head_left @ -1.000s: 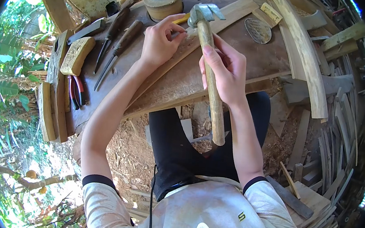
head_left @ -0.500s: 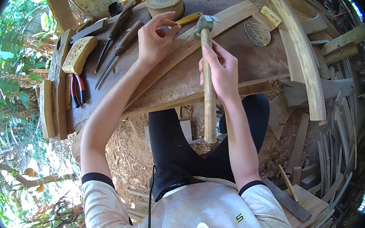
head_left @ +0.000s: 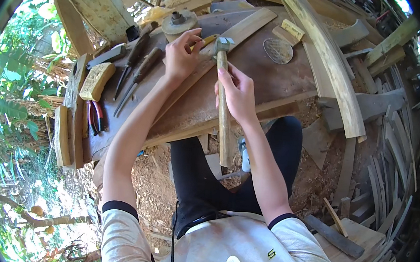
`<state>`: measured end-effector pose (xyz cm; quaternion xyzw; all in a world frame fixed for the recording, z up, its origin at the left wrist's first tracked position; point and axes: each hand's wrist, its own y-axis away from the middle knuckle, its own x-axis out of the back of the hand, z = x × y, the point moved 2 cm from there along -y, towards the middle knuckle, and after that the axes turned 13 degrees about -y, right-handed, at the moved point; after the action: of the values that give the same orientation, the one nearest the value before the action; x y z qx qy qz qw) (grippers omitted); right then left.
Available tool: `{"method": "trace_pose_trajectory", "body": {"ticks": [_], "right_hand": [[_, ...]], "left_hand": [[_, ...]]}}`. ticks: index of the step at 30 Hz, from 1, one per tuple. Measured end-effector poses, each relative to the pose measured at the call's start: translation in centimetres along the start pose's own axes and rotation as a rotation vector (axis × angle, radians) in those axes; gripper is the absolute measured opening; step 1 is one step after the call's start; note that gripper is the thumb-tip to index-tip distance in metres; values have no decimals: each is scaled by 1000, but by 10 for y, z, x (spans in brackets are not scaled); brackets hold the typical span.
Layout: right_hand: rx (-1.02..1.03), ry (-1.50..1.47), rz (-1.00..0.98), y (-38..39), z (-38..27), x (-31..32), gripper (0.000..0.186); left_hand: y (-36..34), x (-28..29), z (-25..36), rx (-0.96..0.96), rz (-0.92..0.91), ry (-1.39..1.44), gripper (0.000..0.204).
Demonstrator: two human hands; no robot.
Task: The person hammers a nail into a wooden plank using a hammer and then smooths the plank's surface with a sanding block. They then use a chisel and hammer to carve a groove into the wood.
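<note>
My right hand (head_left: pixel 237 96) is closed round the wooden handle of a hammer (head_left: pixel 222 145), whose metal head is over a long light plank (head_left: pixel 250 26) on the worktable (head_left: pixel 256 72). My left hand (head_left: pixel 179 57) hovers at that plank, left of the hammer head, its fingers curled in a pinch; whatever is between them is too small to make out. A yellow tool (head_left: pixel 209 40) lies beside those fingers, near a round grey-tan block (head_left: pixel 179 22) with a hub. To the left lie long dark tools (head_left: pixel 137 76), red-handled pliers (head_left: pixel 96 116) and a tan wooden block (head_left: pixel 97 81).
A long curved timber (head_left: pixel 336 77) spans the right of the table, near an oval translucent piece (head_left: pixel 277 50). Thin wooden strips (head_left: pixel 389 163) are heaped at the right. Shavings (head_left: pixel 149 186) cover the ground. A panel (head_left: pixel 96 4) stands at back left, with foliage beyond.
The hammer has shifted left, its head now lower in the picture and near my left fingertips. My right hand has moved left with it. The whole view has shifted slightly.
</note>
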<state>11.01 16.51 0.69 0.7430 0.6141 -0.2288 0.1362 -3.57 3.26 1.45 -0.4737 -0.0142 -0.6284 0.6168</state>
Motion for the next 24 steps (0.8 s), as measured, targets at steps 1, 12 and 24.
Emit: {"method": "trace_pose_trajectory", "body": {"ticks": [1, 12, 24], "right_hand": [[-8, -7, -1, 1, -1, 0, 42], [-4, 26, -37, 0, -3, -1, 46], [-8, 22, -36, 1, -1, -3, 43]], "left_hand": [[-4, 4, 0, -26, 11, -16, 39], [32, 79, -7, 312, -174, 334, 43], [67, 76, -13, 312, -189, 229, 42]]}}
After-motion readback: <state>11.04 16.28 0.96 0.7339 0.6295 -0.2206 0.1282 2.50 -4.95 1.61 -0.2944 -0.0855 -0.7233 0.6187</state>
